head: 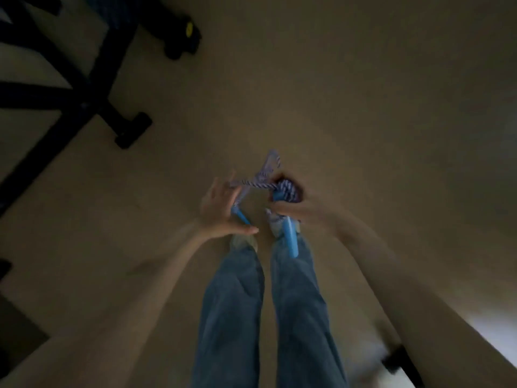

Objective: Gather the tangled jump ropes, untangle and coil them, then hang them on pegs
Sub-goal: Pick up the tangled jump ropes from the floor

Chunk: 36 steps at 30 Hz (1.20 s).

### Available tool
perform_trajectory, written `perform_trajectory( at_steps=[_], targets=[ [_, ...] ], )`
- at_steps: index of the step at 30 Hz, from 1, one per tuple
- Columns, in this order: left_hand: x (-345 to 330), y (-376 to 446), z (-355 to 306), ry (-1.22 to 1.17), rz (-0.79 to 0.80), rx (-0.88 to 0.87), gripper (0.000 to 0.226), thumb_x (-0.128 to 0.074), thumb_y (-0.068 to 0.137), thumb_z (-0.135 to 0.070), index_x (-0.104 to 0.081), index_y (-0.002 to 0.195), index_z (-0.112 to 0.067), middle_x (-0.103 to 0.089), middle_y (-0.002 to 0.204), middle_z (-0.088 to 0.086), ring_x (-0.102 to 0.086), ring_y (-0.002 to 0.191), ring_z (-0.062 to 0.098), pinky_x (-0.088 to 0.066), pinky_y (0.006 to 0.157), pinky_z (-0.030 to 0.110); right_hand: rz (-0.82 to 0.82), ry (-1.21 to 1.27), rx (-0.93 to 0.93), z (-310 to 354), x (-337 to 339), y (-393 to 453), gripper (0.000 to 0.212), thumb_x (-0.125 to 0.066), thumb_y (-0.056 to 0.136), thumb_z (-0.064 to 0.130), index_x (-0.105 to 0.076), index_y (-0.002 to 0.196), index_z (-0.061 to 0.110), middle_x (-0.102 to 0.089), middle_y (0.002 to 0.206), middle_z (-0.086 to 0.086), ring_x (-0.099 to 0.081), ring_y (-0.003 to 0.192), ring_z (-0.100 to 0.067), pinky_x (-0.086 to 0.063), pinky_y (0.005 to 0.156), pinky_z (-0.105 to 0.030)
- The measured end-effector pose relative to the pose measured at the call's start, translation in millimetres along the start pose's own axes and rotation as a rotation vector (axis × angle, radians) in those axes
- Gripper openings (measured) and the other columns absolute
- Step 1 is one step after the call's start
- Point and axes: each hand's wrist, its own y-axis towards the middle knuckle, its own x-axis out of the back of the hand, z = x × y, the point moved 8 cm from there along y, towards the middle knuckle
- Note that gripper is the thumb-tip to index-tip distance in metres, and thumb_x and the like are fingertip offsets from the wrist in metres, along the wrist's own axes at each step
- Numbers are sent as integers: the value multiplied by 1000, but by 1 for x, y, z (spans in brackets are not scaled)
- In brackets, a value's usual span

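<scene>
I am standing over a tan floor, and the frame is dim and blurred. A blue-and-white striped jump rope (263,179) stretches between my two hands. My right hand (293,204) grips a coiled bundle of that rope (288,190), and one blue handle (291,239) hangs down below it. My left hand (221,211) has its fingers spread and fairly straight, with the rope running across them; the second blue handle (240,217) lies against its palm. Whether the left fingers pinch the rope is lost in the blur.
My legs in blue jeans (232,309) stand below the hands. A black metal frame of gym equipment (92,88) with a foot (134,130) fills the upper left. A dark object with a yellow dot (188,30) lies behind it. A dark bar (400,362) sits at lower right.
</scene>
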Motion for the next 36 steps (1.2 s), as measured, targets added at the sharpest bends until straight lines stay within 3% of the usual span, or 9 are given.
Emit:
perform_trajectory(
  at_steps=[4,7,12,17,21,25,28,31,36],
  targets=[
    [63,-56,-148,-60,-19,-292,64,-80,67,-27,-54,121,-6,-55,124,12,-48,118,29,-35,101,34,-68,179,111,139,34,-131,28,-52,72,-2,-55,88,21,-58,80,-2,-56,71,-8,-46,66,-17],
    [74,-93,-227,-77,163,-380,12,-67,80,-9,-57,76,-14,-58,73,1,-57,69,14,-43,69,31,-324,113,155,184,73,-203,18,-54,69,4,-54,83,15,-54,77,-8,-51,73,-13,-43,69,-25],
    [117,-113,-317,-417,334,-302,13,-59,88,-14,-47,85,-19,-40,54,-9,-36,39,1,-35,37,17,-703,-19,16,143,142,-291,32,-64,74,-12,-57,101,5,-60,99,-15,-52,81,1,-43,75,-19],
    [134,-93,-488,-771,204,-301,16,-60,86,-10,-48,77,-17,-39,61,-2,-26,34,-1,-19,33,11,-596,305,70,122,187,-297,95,-69,71,-15,-16,144,13,-43,135,-1,-56,111,-20,-49,93,-45],
    [109,-84,-624,-845,347,-347,20,-55,86,-6,-47,72,-18,-40,52,-6,-22,33,-2,-16,29,10,-568,305,83,135,261,-307,51,-71,74,-7,-52,113,21,-61,111,-5,-57,101,-13,-51,83,-17],
    [105,-63,-741,-1025,547,-371,30,-48,89,-12,-39,62,-18,-34,45,-11,-20,29,2,-14,28,11,-811,335,188,149,370,-347,28,-64,81,-8,-58,108,-7,-61,94,-5,-59,78,1,-49,73,-15],
    [115,-19,-817,-1184,554,-361,33,-49,89,-11,-40,58,-17,-37,45,-9,-24,29,3,-17,29,11,-975,685,283,145,451,-370,17,-58,82,-11,-59,99,-9,-67,81,-6,-64,68,-6,-53,65,-21],
    [111,49,-867,-1007,473,-271,22,-48,90,-12,-51,69,-13,-50,46,-4,-43,36,4,-37,36,14,-1211,1003,297,124,535,-403,18,-53,86,-5,-56,73,8,-58,51,-2,-57,42,-13,-48,43,-22],
    [72,162,-910,-317,472,-157,15,-44,95,-20,-53,84,-16,-57,69,1,-50,52,10,-42,43,17,-1435,1131,456,120,681,-458,20,-50,88,-3,-48,71,9,-43,48,0,-44,42,-15,-40,44,-24]
  ],
)
